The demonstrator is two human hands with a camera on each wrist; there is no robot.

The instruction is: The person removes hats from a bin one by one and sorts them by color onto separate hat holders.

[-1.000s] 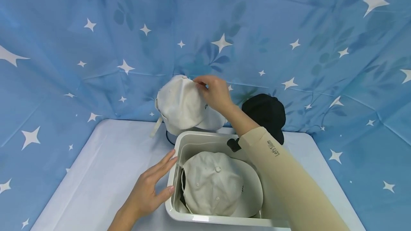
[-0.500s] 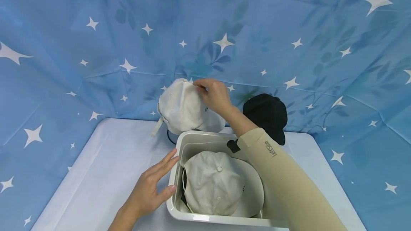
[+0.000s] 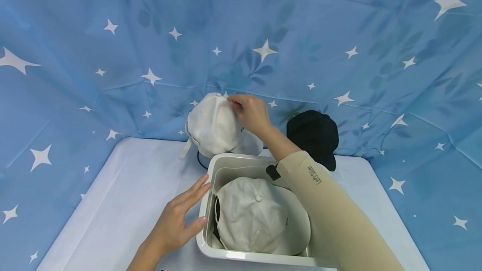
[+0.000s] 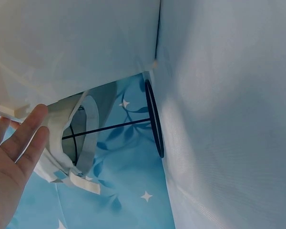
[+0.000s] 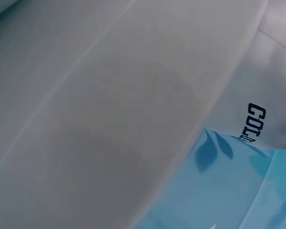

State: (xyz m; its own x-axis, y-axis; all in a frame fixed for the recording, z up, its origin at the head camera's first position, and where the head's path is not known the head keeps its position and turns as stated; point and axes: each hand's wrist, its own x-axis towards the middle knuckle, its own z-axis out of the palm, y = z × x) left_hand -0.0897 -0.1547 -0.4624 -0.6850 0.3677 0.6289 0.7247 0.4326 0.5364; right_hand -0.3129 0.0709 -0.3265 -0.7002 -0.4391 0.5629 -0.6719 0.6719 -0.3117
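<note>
A white baseball cap [image 3: 211, 124] sits on a thin black wire hat stand [image 4: 109, 128] at the back of the table. With thumb and fingertips my right hand [image 3: 252, 113] pinches the top of its crown. Its back strap [image 4: 83, 183] hangs down in the left wrist view. Dark letters [image 5: 253, 123] show on the cap's front in the right wrist view. My left hand [image 3: 175, 216], fingers spread, rests at the left rim of a white plastic bin [image 3: 233, 255]. Inside the bin lies another off-white cap [image 3: 248, 216], brim to the right.
Behind the bin's right side is a black cap [image 3: 312, 135], partly hidden by my right forearm. A small dark piece [image 3: 272, 172] shows at the bin's back wall. A blue star-patterned curtain [image 3: 180, 20] surrounds the white table [image 3: 124, 187] at the back and sides.
The pinched white cap and my right hand have come down slightly. The head view has shifted a little. My left hand stays at the bin's rim.
</note>
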